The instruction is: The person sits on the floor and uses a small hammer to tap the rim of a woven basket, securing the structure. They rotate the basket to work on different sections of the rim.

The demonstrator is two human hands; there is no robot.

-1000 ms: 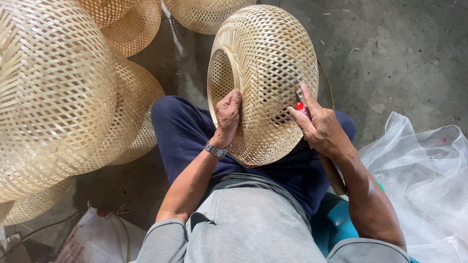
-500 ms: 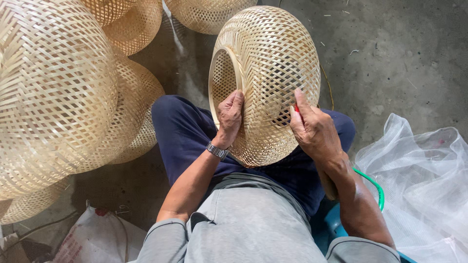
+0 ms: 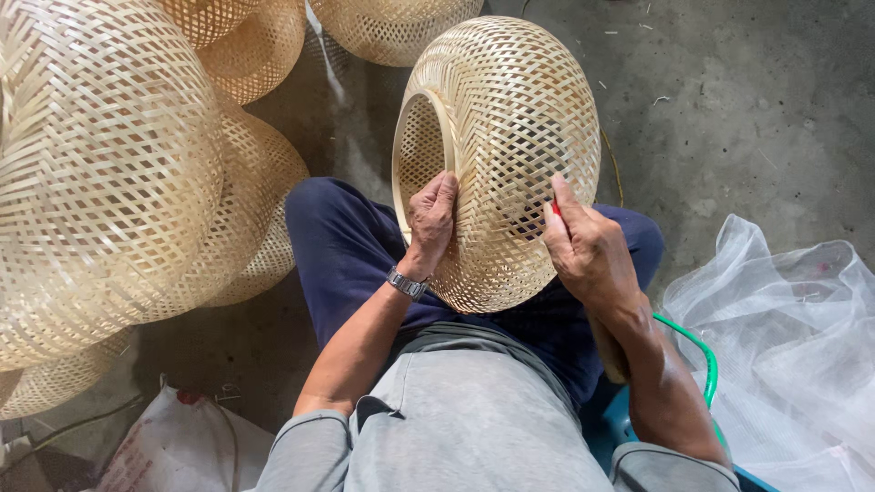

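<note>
Grey concrete floor (image 3: 747, 118), woven baskets (image 3: 100, 173) stacked, clear plastic sheet (image 3: 784, 310).

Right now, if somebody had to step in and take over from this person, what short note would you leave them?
Left hand: gripping the woven bamboo shade at the rim of its round opening, which faces left.
Right hand: pressed to the shade's right side, holding a small red tool against the weave; I cannot tell what kind.
The shade stands on edge on the lap. More woven shades are piled to the left, and clear plastic sheeting lies on the right.
Done: the weave looks complete. What work remains cannot be read.
</note>
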